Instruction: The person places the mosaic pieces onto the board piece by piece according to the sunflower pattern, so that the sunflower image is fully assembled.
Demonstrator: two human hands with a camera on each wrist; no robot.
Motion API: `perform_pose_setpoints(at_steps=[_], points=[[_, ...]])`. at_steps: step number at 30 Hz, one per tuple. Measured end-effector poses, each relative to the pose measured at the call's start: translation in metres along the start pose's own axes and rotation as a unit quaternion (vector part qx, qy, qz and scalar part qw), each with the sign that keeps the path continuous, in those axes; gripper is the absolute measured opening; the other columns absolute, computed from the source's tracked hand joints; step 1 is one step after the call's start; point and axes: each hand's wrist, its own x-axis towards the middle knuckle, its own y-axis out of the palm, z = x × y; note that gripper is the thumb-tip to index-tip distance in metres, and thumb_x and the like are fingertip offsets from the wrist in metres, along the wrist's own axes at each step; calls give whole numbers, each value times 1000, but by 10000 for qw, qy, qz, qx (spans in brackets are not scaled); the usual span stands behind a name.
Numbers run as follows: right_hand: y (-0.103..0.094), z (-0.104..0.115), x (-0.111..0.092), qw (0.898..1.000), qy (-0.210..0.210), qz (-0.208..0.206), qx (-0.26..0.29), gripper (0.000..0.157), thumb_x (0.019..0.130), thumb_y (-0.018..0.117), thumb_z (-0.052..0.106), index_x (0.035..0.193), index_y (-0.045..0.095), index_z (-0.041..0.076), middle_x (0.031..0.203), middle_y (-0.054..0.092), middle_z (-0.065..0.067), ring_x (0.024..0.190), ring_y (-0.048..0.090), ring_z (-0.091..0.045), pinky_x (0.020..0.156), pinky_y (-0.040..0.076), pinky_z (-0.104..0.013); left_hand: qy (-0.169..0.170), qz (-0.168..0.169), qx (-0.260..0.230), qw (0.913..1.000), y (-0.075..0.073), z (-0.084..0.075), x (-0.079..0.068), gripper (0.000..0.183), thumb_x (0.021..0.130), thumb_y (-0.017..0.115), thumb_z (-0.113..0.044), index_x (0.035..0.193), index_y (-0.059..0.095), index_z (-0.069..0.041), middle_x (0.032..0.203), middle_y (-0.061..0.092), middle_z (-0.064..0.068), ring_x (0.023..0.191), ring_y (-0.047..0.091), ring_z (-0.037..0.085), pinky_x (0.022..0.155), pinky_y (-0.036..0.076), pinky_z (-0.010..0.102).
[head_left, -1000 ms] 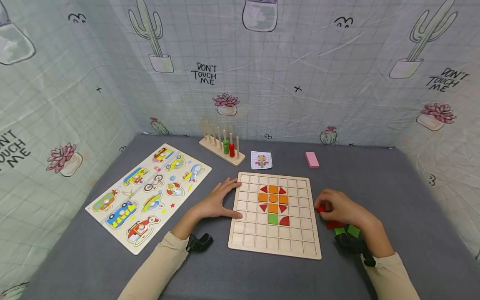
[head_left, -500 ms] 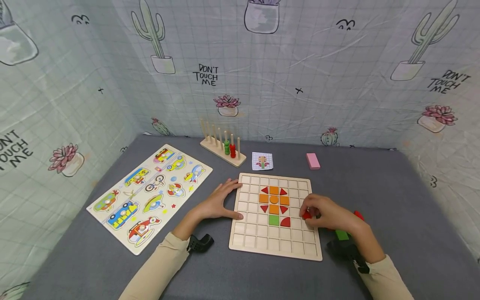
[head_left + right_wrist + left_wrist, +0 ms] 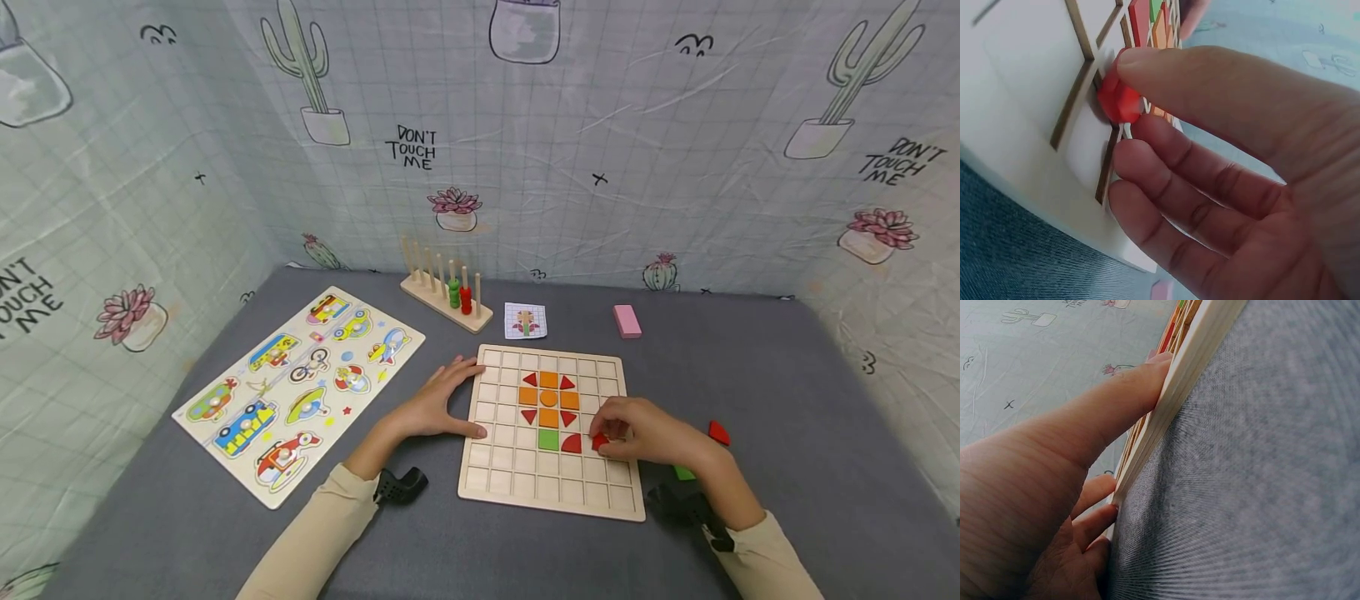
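Observation:
My left hand [image 3: 431,408] rests against the left edge of a wooden grid board [image 3: 498,482], thumb and fingers spread apart; in the left wrist view the thumb [image 3: 1125,400] touches the board's rim. Over the board's right part, my right hand [image 3: 637,427] pinches a red block [image 3: 1120,94] between thumb and fingers, low at a grid cell. Just left of it lies a red quarter-circle block [image 3: 572,443] beside a green square [image 3: 548,439]. Above these are several orange squares [image 3: 549,380], an orange circle [image 3: 549,398] and several red triangles [image 3: 567,382], all in cells.
A loose red block [image 3: 718,432] and a partly hidden green block [image 3: 684,472] lie by the right forearm. Behind the board are a pattern card [image 3: 526,321], a pink block [image 3: 627,322] and a peg stand [image 3: 446,304]. A vehicle puzzle board [image 3: 300,392] lies left.
My right hand has moved left from the loose blocks onto the board, carrying the red block to a cell next to the red quarter circle. My left hand has stayed at the edge.

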Motion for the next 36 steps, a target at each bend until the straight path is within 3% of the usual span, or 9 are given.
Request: perform_pose_setpoints(at_steps=[8, 13, 22, 32, 36], points=[[7, 0, 5, 9980, -611, -153, 73, 9, 84, 76, 9, 90, 69, 8, 84, 60, 0, 70, 52, -10, 59, 48, -25, 24, 18, -27, 10000, 0, 0, 1, 96, 76, 85, -33, 152, 33, -9, 161, 19, 12, 151, 2, 30, 122, 0, 48], [9, -1, 6, 9974, -694, -157, 129, 9, 85, 76, 9, 90, 69, 8, 85, 59, 0, 70, 52, -10, 59, 49, -25, 68, 13, -59, 10000, -1, 0, 1, 95, 75, 85, -33, 151, 34, -8, 161, 21, 14, 150, 3, 32, 122, 1, 50], [-2, -7, -1, 9999, -62, -44, 89, 10, 86, 75, 13, 94, 71, 10, 88, 60, 6, 74, 51, -5, 64, 50, -21, 31, 29, -74, 10000, 0, 2, 2, 95, 76, 84, -33, 152, 33, -9, 161, 20, 12, 151, 2, 31, 122, 0, 49], [-21, -23, -17, 9988, 49, -488, 16, 10, 89, 73, 15, 96, 70, 8, 92, 63, 3, 74, 54, -3, 64, 51, -24, 41, 26, -113, 9999, -1, 1, 2, 95, 76, 84, -33, 152, 33, -8, 161, 20, 13, 151, 2, 31, 122, 0, 50], [-28, -30, -27, 9986, 206, -467, 99, 15, 88, 73, 15, 99, 69, 5, 92, 62, 0, 74, 53, -4, 64, 51, -24, 35, 32, -120, 9999, -1, 1, 1, 95, 76, 84, -33, 152, 33, -8, 161, 20, 13, 151, 1, 32, 122, 0, 50]])
